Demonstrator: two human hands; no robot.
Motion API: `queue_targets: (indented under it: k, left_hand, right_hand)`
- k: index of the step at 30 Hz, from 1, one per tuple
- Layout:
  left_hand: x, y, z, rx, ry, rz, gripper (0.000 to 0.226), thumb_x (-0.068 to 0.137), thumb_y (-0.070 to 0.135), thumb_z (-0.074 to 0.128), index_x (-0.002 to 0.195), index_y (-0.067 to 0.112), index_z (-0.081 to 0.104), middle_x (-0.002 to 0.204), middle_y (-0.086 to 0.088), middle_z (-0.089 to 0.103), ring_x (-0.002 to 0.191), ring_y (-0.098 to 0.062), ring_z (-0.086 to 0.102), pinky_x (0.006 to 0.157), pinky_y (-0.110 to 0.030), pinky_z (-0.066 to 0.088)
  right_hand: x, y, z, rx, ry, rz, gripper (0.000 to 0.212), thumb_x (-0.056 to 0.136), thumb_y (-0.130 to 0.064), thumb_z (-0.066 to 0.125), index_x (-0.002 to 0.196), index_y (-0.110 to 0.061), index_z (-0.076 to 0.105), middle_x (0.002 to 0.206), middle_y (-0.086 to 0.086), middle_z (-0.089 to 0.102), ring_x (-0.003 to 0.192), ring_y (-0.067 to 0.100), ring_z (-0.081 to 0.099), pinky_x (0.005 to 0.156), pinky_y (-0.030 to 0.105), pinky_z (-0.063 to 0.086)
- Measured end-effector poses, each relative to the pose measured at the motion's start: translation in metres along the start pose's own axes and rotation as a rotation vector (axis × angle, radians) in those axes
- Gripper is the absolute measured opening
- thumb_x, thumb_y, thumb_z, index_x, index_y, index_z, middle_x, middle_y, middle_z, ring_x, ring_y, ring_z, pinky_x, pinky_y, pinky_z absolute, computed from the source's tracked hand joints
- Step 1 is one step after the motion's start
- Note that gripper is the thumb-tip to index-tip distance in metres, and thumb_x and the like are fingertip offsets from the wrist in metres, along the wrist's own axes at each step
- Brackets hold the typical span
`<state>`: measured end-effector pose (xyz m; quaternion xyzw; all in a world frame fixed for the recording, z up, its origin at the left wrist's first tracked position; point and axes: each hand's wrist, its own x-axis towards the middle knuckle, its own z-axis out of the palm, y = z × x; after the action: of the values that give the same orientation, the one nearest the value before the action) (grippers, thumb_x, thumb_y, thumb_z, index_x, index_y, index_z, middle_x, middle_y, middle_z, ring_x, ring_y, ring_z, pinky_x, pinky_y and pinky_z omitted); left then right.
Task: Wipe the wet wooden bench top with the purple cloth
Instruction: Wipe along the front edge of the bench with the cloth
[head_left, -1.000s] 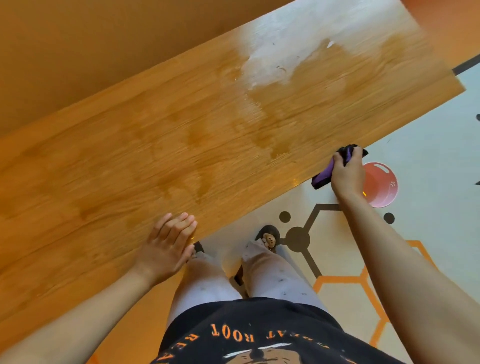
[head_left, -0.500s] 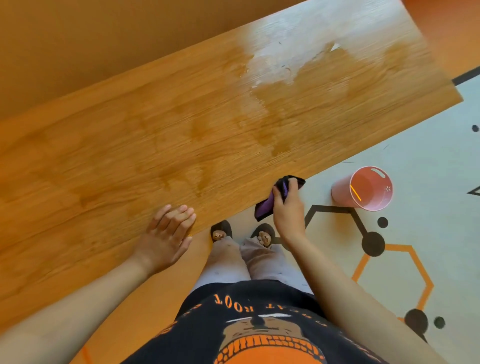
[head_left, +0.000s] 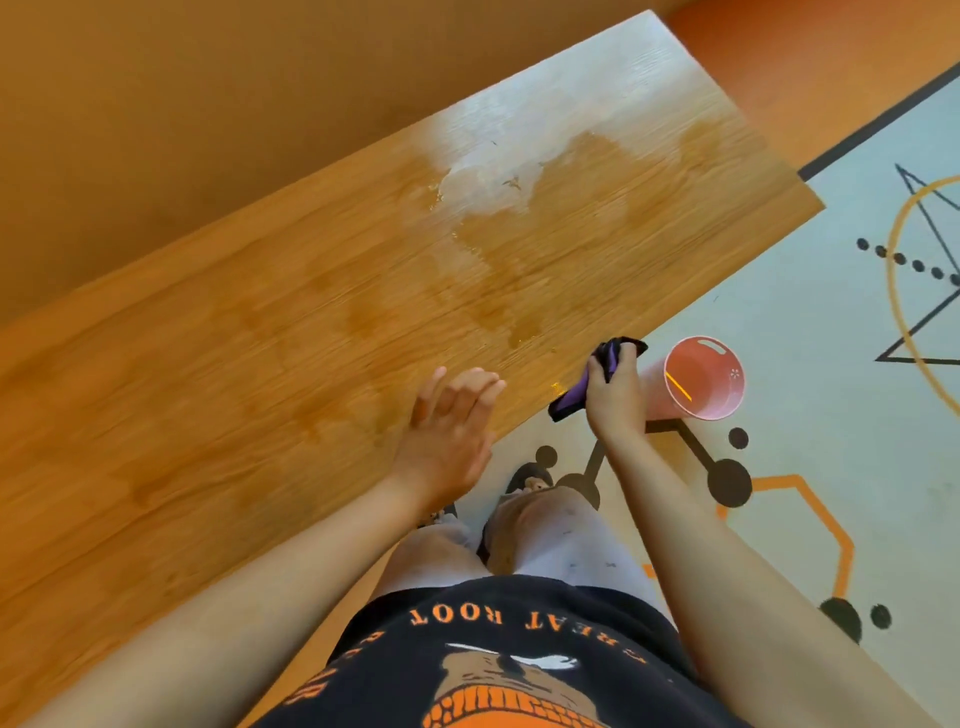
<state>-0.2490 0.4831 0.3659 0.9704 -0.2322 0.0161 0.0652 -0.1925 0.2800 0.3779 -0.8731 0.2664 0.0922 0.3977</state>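
Lifted off the wooden bench top (head_left: 291, 332), the left hand (head_left: 449, 426) hovers empty, fingers loose; the right hand (head_left: 616, 397) clenches the bunched purple cloth (head_left: 570, 403), wet patches (head_left: 524, 326) just beyond it, ready for wiping.

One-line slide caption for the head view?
Wet wooden bench top: right hand grips the purple cloth at its near edge beside a pink cup, left hand open over the wood.
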Motion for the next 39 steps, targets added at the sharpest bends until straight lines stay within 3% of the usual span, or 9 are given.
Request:
queue_targets:
  k: [6, 14, 18, 22, 25, 28, 31, 35, 39]
  left_hand:
    - [0.073, 0.036, 0.026, 0.075, -0.147, 0.155, 0.054, 0.082, 0.026, 0.052, 0.133, 0.01, 0.045, 0.133, -0.006, 0.051, 0.129, -0.022, 0.035, 0.114, -0.043, 0.013]
    - [0.08, 0.049, 0.046, 0.04, -0.081, 0.123, 0.057, 0.075, 0.022, 0.067, 0.126, 0.01, 0.046, 0.124, -0.004, 0.045, 0.121, -0.023, 0.039, 0.113, -0.04, 0.013]
    - [0.083, 0.048, 0.045, 0.04, -0.077, 0.119, 0.05, 0.083, 0.033, 0.051, 0.127, 0.011, 0.043, 0.126, -0.004, 0.04, 0.123, -0.023, 0.038, 0.114, -0.04, 0.01]
    - [0.079, 0.049, 0.047, 0.037, -0.076, 0.118, 0.05, 0.085, 0.039, 0.04, 0.127, 0.011, 0.044, 0.125, -0.004, 0.041, 0.123, -0.024, 0.039, 0.115, -0.04, 0.01]
    - [0.081, 0.048, 0.048, 0.038, -0.045, 0.12, 0.049, 0.086, 0.04, 0.042, 0.126, 0.011, 0.045, 0.123, -0.004, 0.043, 0.122, -0.023, 0.041, 0.114, -0.04, 0.013]
    - [0.081, 0.049, 0.049, 0.037, -0.015, 0.11, 0.05, 0.085, 0.041, 0.046, 0.125, 0.011, 0.047, 0.123, -0.003, 0.045, 0.121, -0.022, 0.042, 0.113, -0.04, 0.015]
    - [0.083, 0.049, 0.048, 0.031, -0.013, 0.121, 0.052, 0.085, 0.043, 0.048, 0.125, 0.01, 0.046, 0.122, -0.004, 0.044, 0.121, -0.023, 0.041, 0.114, -0.04, 0.014]
    - [0.084, 0.047, 0.048, 0.024, 0.0, 0.126, 0.052, 0.085, 0.043, 0.043, 0.125, 0.01, 0.045, 0.123, -0.004, 0.043, 0.121, -0.023, 0.04, 0.114, -0.04, 0.011]
    - [0.084, 0.048, 0.048, 0.024, -0.013, 0.128, 0.052, 0.086, 0.044, 0.042, 0.125, 0.011, 0.045, 0.123, -0.003, 0.042, 0.121, -0.023, 0.04, 0.114, -0.04, 0.012]
  right_hand:
    - [0.007, 0.003, -0.002, 0.007, -0.08, -0.053, 0.016, 0.097, -0.023, 0.048, 0.108, -0.013, 0.043, 0.086, 0.006, 0.058, 0.077, 0.026, 0.053, 0.066, 0.03, 0.035]
    - [0.118, 0.013, -0.08, 0.026, -0.02, -0.044, 0.019, 0.097, -0.022, 0.046, 0.112, -0.01, 0.045, 0.091, 0.009, 0.056, 0.083, 0.027, 0.054, 0.067, 0.03, 0.033]
    - [0.167, 0.012, -0.109, 0.002, 0.028, -0.022, 0.021, 0.098, -0.023, 0.043, 0.114, -0.01, 0.043, 0.091, 0.008, 0.055, 0.082, 0.027, 0.051, 0.068, 0.031, 0.033]
    - [0.149, 0.017, -0.098, -0.001, 0.035, -0.025, 0.018, 0.099, -0.023, 0.042, 0.109, -0.008, 0.04, 0.079, 0.005, 0.053, 0.075, 0.029, 0.052, 0.062, 0.032, 0.03]
    - [0.101, 0.017, -0.069, -0.017, -0.086, -0.075, 0.016, 0.098, -0.024, 0.045, 0.107, -0.01, 0.041, 0.08, 0.008, 0.055, 0.072, 0.028, 0.052, 0.06, 0.033, 0.032]
    - [0.068, 0.018, -0.051, -0.008, -0.229, -0.128, 0.011, 0.097, -0.025, 0.047, 0.1, -0.018, 0.04, 0.08, 0.009, 0.058, 0.071, 0.028, 0.057, 0.06, 0.038, 0.044]
    - [0.087, 0.017, -0.061, -0.039, -0.281, -0.163, 0.011, 0.096, -0.023, 0.051, 0.096, -0.016, 0.041, 0.083, 0.007, 0.059, 0.074, 0.026, 0.056, 0.063, 0.036, 0.04]
    - [0.137, 0.01, -0.097, -0.078, -0.17, -0.117, 0.014, 0.097, -0.022, 0.05, 0.105, -0.011, 0.047, 0.088, 0.007, 0.058, 0.074, 0.024, 0.052, 0.054, 0.031, 0.031]
    - [0.201, 0.007, -0.136, -0.162, 0.0, -0.018, 0.026, 0.096, -0.024, 0.049, 0.114, -0.006, 0.05, 0.109, 0.018, 0.058, 0.098, 0.031, 0.054, 0.076, 0.029, 0.034]
